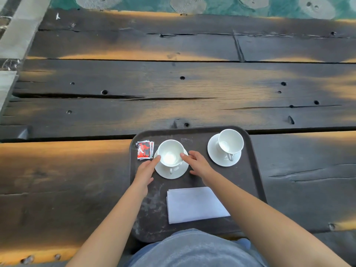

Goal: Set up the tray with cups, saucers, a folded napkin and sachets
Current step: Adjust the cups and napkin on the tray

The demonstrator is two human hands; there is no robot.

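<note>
A dark tray (248, 182) sits at the near edge of a weathered plank table (173, 89), right in front of the person. Both hands flank the left cup (170, 153), which stands upright on its saucer (171, 171): the left hand (145, 170) reaches in with a fingertip touching the cup's left rim, and the right hand (198, 163) touches the right rim, fingers loosely spread rather than gripping. Just left of that cup lies a small stack of red and black sachets (145, 150) in the tray's far left corner. A second cup (230, 141) leans tilted on its own saucer (217, 157) at the far right. A folded white napkin (196, 205) lies flat near the tray's front.
</note>
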